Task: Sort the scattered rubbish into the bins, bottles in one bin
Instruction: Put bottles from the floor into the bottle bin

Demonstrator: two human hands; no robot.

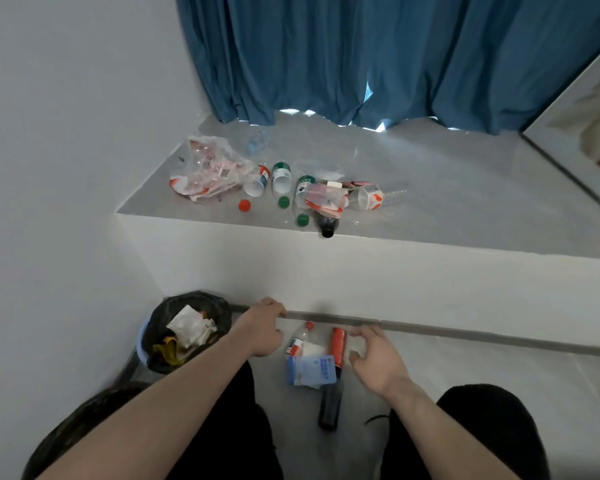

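We see bottles (282,177), loose caps (244,205) and wrappers (208,171) strewn on the ledge; a black-lined bin (187,329) holds scraps; a dark bottle (330,405) and blue packet (311,370) lie on the floor.

I see a clear glossy plastic bottle with a red cap (300,341), a crumpled blue-and-white paper packet (311,370), a glossy black plastic bin liner (219,306), matt blue cloth curtains (378,57) and a smooth grey ledge (465,188).

Soft, even indoor light, daylight leaking under the blue curtain (378,57) hem, faint shadows, strong wide-angle bending at edges, slight overall softness.
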